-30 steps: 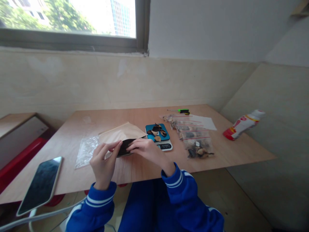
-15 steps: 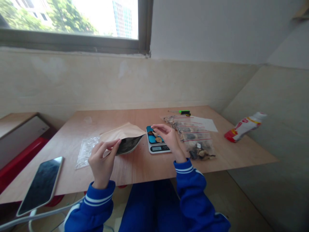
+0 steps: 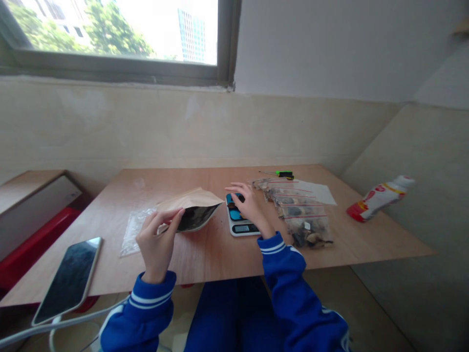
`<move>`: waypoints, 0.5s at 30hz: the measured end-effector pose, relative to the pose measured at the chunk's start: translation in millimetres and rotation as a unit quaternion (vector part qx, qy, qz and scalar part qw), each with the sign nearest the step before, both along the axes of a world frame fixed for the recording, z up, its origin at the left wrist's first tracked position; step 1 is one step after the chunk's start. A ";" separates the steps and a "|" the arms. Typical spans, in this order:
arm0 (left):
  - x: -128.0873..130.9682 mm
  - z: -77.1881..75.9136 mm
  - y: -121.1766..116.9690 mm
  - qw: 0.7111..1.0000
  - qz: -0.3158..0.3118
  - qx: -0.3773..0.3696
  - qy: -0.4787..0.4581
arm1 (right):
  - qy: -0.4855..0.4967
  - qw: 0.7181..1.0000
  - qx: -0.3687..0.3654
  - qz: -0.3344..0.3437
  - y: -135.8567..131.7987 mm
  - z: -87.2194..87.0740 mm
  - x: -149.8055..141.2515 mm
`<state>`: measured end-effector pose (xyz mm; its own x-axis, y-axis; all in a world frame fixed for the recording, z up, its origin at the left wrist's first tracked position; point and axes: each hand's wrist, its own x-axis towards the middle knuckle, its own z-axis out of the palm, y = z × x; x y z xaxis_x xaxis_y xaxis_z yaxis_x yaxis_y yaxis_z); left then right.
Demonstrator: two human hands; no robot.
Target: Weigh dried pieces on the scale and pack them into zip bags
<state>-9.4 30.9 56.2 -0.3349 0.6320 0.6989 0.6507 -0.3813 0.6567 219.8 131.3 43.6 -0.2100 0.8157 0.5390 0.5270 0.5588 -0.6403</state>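
My left hand [image 3: 157,242] pinches the near left edge of a brown paper pouch [image 3: 194,196]. The pouch lies tilted with its mouth open toward me, showing a dark lining. To its right is a small white kitchen scale [image 3: 234,233] with a blue top and a dark display. Over the scale's top hovers my right hand [image 3: 249,203], its fingers stretched and apart from the thumb. Beneath that hand are dark brown dried pieces [image 3: 231,206], partly hidden by the fingers. I see nothing held in the right hand.
Several zip bags of dried pieces [image 3: 306,217] lie in a row right of the scale, near white paper [image 3: 322,192] and a green-black screwdriver [image 3: 284,173]. A bottle [image 3: 379,198] leans at right. Crumpled clear plastic [image 3: 135,230] and a tablet [image 3: 69,276] are at left.
My right hand has gone from a pinch beside the pouch's corner to spread fingers above the scale. Some pieces on the scale are now covered by it. The left hand keeps its grip.
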 end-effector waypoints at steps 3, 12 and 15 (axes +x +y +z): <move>2.9 0.4 3.4 1.000 -0.002 -0.007 -0.009 | 0.081 0.981 -0.030 0.173 -43.7 33.5 -11.5; 9.3 -37.8 -3.7 0.996 -0.022 0.031 0.075 | -0.247 0.902 -0.167 0.313 -49.4 31.2 -83.0; 2.6 -51.1 -7.6 0.997 -0.019 0.038 0.070 | -0.311 0.903 -0.162 0.249 -47.5 16.6 -95.8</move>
